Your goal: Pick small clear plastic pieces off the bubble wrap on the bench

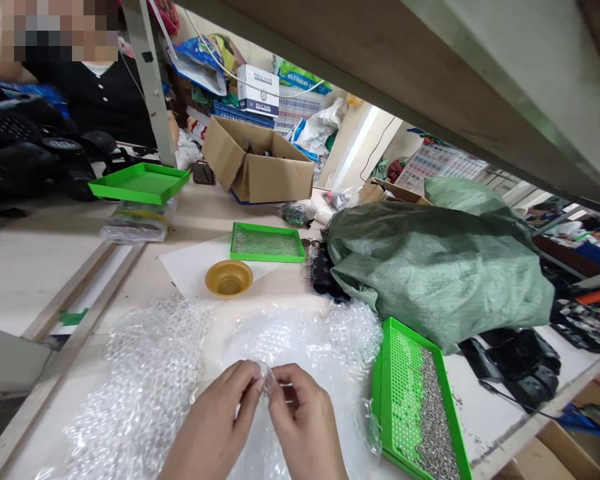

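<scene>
From the head view, low in the middle, a left hand [211,421] and a right hand [305,420], close together, fingers bent and almost shut, both pinching one small clear bit [267,385] between the fingertips, too small to tell just what. Under both hands, a big crinkly sheet of bubble wrap [145,387], spread over the tabletop [145,283]. Just right of the right hand, a green tray with holes [399,393], heaped with tiny silver pieces [434,413]. Farther up, on a white sheet of paper [193,267], a round gold bowl [229,279], and just past it a flat green tray with a mesh bottom [233,243]. Next to that tray, a bunch of round black pieces [323,277], touching a big green woven sack [430,280]. Behind all this, an open cardboard box [257,170], and to its left a bright green tray [139,183] right behind a clear bag [135,223]. Right of the sack, a pile of black things [520,367]. Up in the left corner, a co-worker in a black top [95,100], well apart from the hands, beside a heap of dark things [25,147]. Over it all, the pale underside of a shelf [480,80].
</scene>
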`<action>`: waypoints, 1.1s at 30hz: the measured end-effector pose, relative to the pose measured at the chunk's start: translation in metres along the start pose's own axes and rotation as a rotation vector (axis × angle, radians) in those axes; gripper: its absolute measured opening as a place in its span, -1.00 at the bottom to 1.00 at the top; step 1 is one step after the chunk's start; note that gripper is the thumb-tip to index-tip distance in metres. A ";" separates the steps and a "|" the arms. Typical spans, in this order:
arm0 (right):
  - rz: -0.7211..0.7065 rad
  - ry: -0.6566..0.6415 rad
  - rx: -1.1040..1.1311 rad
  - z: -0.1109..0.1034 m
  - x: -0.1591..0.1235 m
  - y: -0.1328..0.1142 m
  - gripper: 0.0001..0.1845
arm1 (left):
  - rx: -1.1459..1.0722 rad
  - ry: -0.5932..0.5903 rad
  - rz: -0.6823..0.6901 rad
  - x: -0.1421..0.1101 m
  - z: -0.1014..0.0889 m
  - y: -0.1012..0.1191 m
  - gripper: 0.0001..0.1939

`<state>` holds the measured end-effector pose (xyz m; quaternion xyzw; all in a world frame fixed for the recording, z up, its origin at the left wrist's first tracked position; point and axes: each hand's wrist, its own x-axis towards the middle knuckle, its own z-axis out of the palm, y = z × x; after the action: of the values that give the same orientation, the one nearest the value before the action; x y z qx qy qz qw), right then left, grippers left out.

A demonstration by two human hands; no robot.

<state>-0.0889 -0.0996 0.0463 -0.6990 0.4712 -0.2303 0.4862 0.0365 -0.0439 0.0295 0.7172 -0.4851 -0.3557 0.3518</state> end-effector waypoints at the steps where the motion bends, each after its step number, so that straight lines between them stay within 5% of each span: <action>1: -0.015 0.012 -0.059 0.000 0.001 -0.001 -0.71 | 0.050 -0.014 0.020 -0.001 -0.001 0.003 -0.70; 7: -0.167 0.003 -0.187 -0.006 0.002 -0.006 -0.71 | 0.085 -0.045 0.050 0.000 -0.012 0.015 -0.64; 12: -0.030 0.076 -0.136 -0.003 0.005 0.003 -0.72 | -0.089 -0.078 0.098 -0.009 -0.008 -0.001 -0.67; 17: 0.068 0.041 0.010 0.002 0.009 0.015 -0.70 | -0.286 0.029 0.004 -0.016 0.006 -0.015 -0.70; 24: -0.081 0.008 -0.242 -0.004 0.004 0.003 -0.71 | 0.167 -0.013 -0.131 0.003 0.000 0.008 -0.79; 33: -0.218 -0.001 -0.279 -0.007 0.008 -0.008 -0.71 | 0.241 -0.078 0.138 0.002 -0.015 0.011 -0.63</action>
<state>-0.0874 -0.1088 0.0549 -0.8068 0.4198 -0.2135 0.3568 0.0451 -0.0469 0.0464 0.7046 -0.5859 -0.2975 0.2678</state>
